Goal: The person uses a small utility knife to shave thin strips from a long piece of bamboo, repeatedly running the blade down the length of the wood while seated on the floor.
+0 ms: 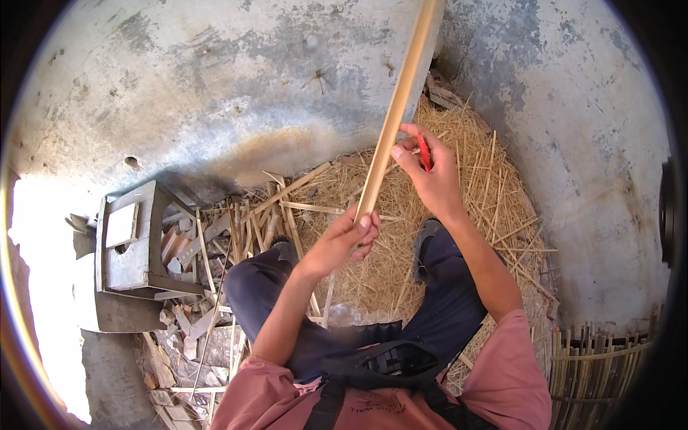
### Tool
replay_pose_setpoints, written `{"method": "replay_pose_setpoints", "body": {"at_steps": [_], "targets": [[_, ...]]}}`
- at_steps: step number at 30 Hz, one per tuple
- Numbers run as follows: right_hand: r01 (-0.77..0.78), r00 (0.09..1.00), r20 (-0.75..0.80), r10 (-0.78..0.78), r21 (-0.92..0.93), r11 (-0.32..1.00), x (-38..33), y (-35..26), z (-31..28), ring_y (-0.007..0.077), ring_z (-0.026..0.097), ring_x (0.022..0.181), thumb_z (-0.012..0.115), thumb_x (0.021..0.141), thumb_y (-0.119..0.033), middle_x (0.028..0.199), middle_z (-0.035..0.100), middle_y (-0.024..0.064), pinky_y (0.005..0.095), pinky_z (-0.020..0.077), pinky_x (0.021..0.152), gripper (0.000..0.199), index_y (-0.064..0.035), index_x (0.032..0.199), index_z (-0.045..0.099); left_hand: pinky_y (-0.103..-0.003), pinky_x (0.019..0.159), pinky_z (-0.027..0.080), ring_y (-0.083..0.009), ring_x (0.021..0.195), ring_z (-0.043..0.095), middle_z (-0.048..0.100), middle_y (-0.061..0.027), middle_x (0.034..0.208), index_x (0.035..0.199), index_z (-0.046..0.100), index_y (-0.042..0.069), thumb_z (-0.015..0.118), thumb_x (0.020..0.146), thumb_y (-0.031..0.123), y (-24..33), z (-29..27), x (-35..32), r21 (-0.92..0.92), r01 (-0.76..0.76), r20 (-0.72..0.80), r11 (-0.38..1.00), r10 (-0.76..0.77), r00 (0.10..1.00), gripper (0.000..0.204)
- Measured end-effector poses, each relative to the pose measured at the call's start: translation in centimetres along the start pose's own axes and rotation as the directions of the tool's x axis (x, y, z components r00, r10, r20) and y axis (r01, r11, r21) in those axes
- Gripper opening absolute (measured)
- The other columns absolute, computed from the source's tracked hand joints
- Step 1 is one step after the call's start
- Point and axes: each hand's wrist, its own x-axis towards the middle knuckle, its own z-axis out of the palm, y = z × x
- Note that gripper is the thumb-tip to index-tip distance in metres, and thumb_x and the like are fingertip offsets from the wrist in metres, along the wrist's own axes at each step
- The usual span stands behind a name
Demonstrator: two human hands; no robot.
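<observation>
Long, tan, channel-shaped bamboo strip point(389, 132) is slanting up beyond view; left hand point(342, 242) is clasping its lower end. Right hand point(438, 179) is touching its edge, gripping slim red tool point(424, 152), kind unclear. Risk, judged: strip could be swinging wall-ward if left grip slackens; tool, if bladed, could be slipping fingerward. Mottled grey plaster wall point(215, 72) is limiting swing; pale straw-like shavings heap point(373, 272) is cluttering floor; weathered grey wooden box point(132, 272) is sitting leftward.
</observation>
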Motion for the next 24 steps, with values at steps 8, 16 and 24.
{"method": "replay_pose_setpoints", "body": {"at_steps": [8, 16, 24], "targets": [[0.142, 0.972, 0.197, -0.131, -0.045, 0.989, -1.5, 0.7, 0.6, 0.0136, 0.054, 0.068, 0.066, 0.104, -0.027, 0.078, 0.057, 0.0024, 0.0307, 0.0440, 0.065, 0.029, -0.0044, 0.121, 0.059, -0.022, 0.042, 0.030, -0.0047, 0.049, 0.035, 0.043, 0.0036, 0.076, 0.148, 0.040, 0.008, 0.067, 0.102, 0.051, 1.4, 0.9, -0.3, -0.094, -0.222, -0.168, 0.971, 0.204, 0.964, 0.069], [0.373, 0.882, 0.393, -0.261, -0.240, 0.897, -3.6, 0.7, 0.3, 0.0287, 0.071, 0.075, 0.074, 0.099, -0.034, 0.089, 0.070, 0.0091, 0.0389, 0.0539, 0.066, 0.031, -0.0075, 0.112, 0.067, -0.021, 0.045, 0.033, -0.0027, 0.053, 0.043, 0.049, 0.0066, 0.074, 0.140, 0.049, 0.005, 0.086, 0.090, 0.015, 0.8, 1.4, -0.1, 0.121, -0.180, -0.233, 0.976, 0.204, 0.951, 0.063], [0.516, 0.833, 0.396, -0.386, -0.305, 0.801, -4.5, 1.2, 0.1, 0.0277, 0.070, 0.072, 0.076, 0.096, -0.039, 0.089, 0.070, 0.0075, 0.0386, 0.0530, 0.062, 0.034, -0.0075, 0.106, 0.068, -0.021, 0.068, 0.044, -0.0018, 0.081, 0.052, 0.059, 0.0062, 0.097, 0.131, 0.059, 0.004, 0.090, 0.088, 0.012, -0.5, 1.7, 0.0, 0.275, -0.232, -0.287, 0.933, 0.310, 0.906, 0.054]]}}
